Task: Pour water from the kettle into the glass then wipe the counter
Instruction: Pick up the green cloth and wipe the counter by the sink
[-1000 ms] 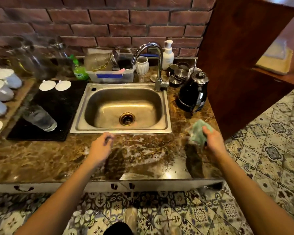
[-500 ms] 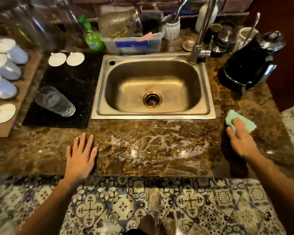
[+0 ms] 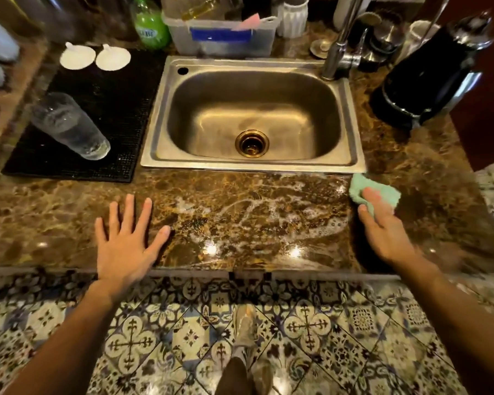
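- The left hand (image 3: pixel 126 246) lay flat on the brown marble table (image 3: pixel 40 218) near its front edge, fingers spread wide, holding nothing.
- The right hand (image 3: pixel 382 226) pressed down on a green cloth (image 3: pixel 382 191) with fingers stretched out over it; the cloth sat on the table just off the front right corner of the sink (image 3: pixel 251 112).
- Between the two hands the table showed wet, soapy streaks (image 3: pixel 268 215).
- The glass (image 3: pixel 69 126) stood on a black mat (image 3: pixel 103 109) left of the sink, well apart from both hands, with water in it.
- The black kettle (image 3: pixel 431 72) stood on the table right of the sink, beyond the right hand and apart from it.
- Behind the sink were a faucet (image 3: pixel 340 47), a clear plastic bin (image 3: pixel 223 35) and a green bottle (image 3: pixel 150 27).
- Two white round lids (image 3: pixel 94 57) lay at the far edge of the mat.
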A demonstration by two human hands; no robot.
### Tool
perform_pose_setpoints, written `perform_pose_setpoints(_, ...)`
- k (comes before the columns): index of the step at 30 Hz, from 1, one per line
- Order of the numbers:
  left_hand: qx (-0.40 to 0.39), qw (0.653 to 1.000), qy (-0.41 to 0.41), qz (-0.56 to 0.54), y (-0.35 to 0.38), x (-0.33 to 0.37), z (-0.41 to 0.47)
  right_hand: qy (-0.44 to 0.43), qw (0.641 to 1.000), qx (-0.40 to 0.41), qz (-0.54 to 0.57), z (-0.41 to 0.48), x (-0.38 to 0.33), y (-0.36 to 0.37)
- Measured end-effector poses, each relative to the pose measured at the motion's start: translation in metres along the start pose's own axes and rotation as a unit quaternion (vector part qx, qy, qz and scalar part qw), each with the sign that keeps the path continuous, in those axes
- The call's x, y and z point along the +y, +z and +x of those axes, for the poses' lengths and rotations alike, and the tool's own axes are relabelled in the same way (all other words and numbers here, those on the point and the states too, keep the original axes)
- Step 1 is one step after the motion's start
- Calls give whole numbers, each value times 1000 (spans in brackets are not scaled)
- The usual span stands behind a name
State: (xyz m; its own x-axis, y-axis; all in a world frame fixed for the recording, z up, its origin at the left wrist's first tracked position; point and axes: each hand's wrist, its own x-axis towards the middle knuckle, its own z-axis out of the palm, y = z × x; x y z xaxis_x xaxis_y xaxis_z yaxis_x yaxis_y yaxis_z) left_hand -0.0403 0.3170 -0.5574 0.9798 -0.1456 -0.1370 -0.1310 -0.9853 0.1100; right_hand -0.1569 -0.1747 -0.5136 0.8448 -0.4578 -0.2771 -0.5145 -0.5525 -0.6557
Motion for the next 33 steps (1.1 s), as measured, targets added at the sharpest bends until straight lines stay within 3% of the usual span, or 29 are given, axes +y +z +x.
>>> perform_pose_setpoints(10, 19, 1000, 8, -6, 10, -10, 9, -71, 996, -59, 18, -71, -31, 52)
perform_pose_setpoints(14, 21, 1000, 18, -5, 15, -15, 13, -13, 977, -135, 162, -100, -49, 72)
perform_pose_setpoints(16, 18, 1000, 23, -6, 15, -16, 14, 85, 912, -176, 361, -106, -63, 81)
perform_pose_setpoints(19, 22, 999, 22, -7, 14, -17, 13, 206, 741, -164, 618, -102, -75, 79)
perform_pose_setpoints(21, 24, 999, 25, -5, 12, -15, 12, 219, 700, -142, 665, -94, -76, 61)
perform_pose_setpoints(23, 25, 999, 26, -4, 10, -14, 11, 205, 708, -124, 665, -80, -72, 36)
perform_pose_setpoints(30, 12, 999, 31, 6, 2, -8, 10, 116, 792, 43, 597, -13, -34, -59)
perform_pose_setpoints(33, -1, 999, 38, 12, -3, -6, 10, 100, 896, 98, 422, 1, -16, -58)
